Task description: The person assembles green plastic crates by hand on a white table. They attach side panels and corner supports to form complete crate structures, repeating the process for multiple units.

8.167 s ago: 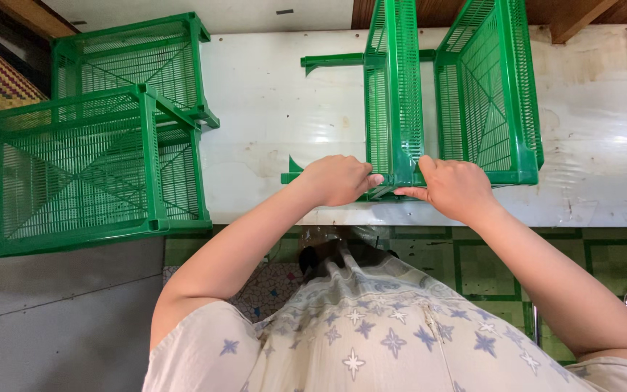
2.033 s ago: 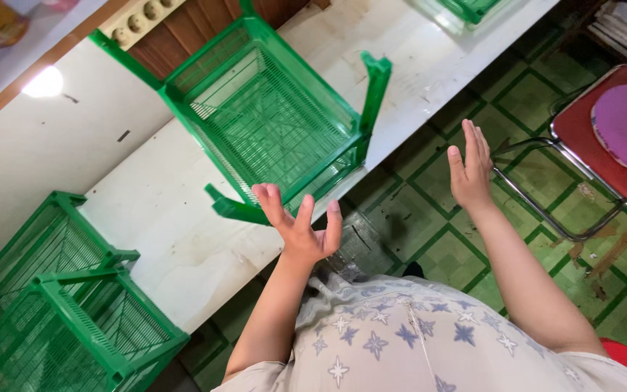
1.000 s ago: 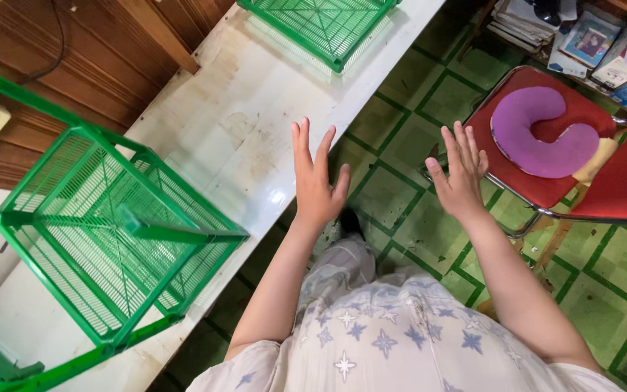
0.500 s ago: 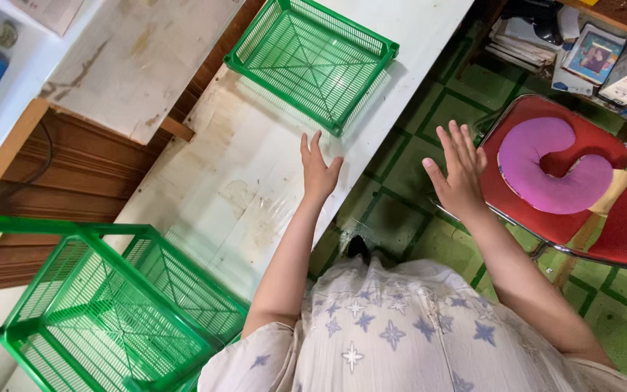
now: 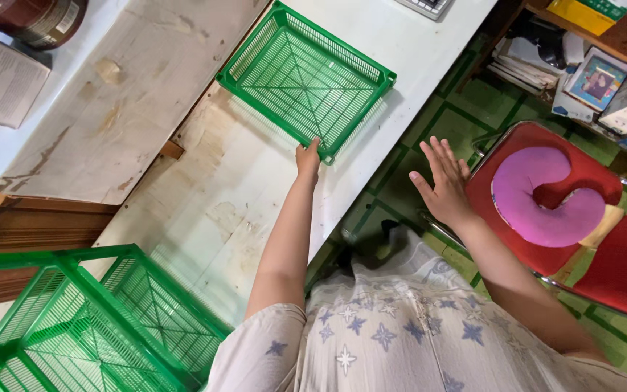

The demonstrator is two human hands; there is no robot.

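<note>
A flat green plastic mesh tray (image 5: 305, 76) lies on the white table (image 5: 212, 210). My left hand (image 5: 308, 158) is stretched out to it, fingertips touching its near rim. Whether the fingers grip the rim is not clear. My right hand (image 5: 444, 181) hovers open over the green tiled floor, fingers spread, holding nothing. An assembled green mesh rack (image 5: 88, 327) stands on the table at my lower left.
A red chair (image 5: 618, 247) with a pink neck pillow (image 5: 546, 196) stands to my right. Shelves with books (image 5: 596, 72) are behind it. A cardboard box (image 5: 1, 80) and a dark brown jar (image 5: 30, 18) sit at the top left. A keyboard corner (image 5: 429, 6) shows at the top.
The view has swung from the rack toward the flat tray. My left hand has reached forward to the tray's near rim. My right hand stays open in the air.
</note>
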